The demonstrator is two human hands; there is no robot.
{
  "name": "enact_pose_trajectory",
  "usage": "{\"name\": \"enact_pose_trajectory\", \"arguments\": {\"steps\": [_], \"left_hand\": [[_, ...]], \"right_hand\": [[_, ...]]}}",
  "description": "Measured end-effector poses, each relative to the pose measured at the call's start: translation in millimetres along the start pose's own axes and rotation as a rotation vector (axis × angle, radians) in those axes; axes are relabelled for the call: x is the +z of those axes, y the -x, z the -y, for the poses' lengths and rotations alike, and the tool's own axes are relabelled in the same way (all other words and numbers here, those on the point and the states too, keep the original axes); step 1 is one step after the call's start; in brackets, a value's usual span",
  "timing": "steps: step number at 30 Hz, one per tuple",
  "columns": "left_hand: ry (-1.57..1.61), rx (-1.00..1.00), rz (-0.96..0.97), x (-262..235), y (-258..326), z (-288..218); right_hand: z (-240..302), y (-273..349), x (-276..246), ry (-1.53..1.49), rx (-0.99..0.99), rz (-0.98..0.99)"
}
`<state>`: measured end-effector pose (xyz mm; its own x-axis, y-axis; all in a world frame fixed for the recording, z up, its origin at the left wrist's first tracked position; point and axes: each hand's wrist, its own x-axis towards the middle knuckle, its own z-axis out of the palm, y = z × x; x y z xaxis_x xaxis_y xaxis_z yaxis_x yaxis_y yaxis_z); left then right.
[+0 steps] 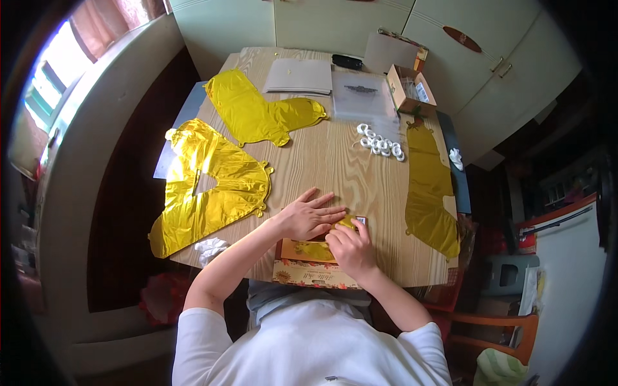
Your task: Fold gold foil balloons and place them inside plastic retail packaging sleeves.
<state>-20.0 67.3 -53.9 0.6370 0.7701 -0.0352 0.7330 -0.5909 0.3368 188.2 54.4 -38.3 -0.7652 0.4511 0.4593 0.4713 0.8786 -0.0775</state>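
My left hand (302, 216) lies flat with its fingers spread, their tips reaching a small folded gold foil balloon (347, 222) near the table's front edge. Bent over that same foil from the right is my right hand (353, 248), its fingers drawn in on it; its grip is partly hidden. Just below my hands, an open cardboard box (315, 273) with a leaf-patterned flap holds more gold foil (317, 251). Three flat gold foil balloons are spread out: one at left (225, 206), one at far left (248, 109), one at right (430, 186).
White ribbon rolls (381, 145) lie right of centre. Farther back are grey sheets (298, 77), a clear plastic sleeve (364, 96), a black object (347, 62) and a small carton (411, 90). Crumpled white tissue (210, 249) sits at the near left edge. A wooden chair (492, 321) stands at right.
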Motion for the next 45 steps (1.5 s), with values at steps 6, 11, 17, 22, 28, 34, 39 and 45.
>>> {"name": "enact_pose_trajectory", "arguments": {"steps": [6,11,17,22,28,34,39,45], "left_hand": [[-0.019,0.004,0.008,3.4,-1.3,3.1],[-0.024,-0.001,0.023,2.4,-1.1,3.0],[-0.020,-0.003,0.025,4.0,-1.2,3.9],[-0.007,-0.006,0.036,0.8,-2.3,2.6],[-0.001,-0.004,0.041,0.1,-2.2,3.3],[-0.026,0.004,0.021,2.7,-2.0,3.6],[-0.049,0.009,-0.014,4.2,-1.4,1.0],[-0.133,0.031,-0.084,9.7,-0.1,-0.6]], "right_hand": [[-1.8,0.9,2.5,0.128,-0.181,-0.046],[1.9,2.3,6.6,0.047,-0.111,-0.051],[3.9,-2.7,4.9,0.014,-0.060,-0.066],[-1.2,0.9,9.6,0.035,-0.087,-0.072],[1.1,0.4,10.8,0.076,-0.121,-0.098],[4.3,7.5,8.5,-0.006,-0.088,-0.047],[10.3,29.9,1.6,-0.087,-0.072,0.054],[24.2,38.9,-29.4,-0.168,-0.045,0.171]]}}
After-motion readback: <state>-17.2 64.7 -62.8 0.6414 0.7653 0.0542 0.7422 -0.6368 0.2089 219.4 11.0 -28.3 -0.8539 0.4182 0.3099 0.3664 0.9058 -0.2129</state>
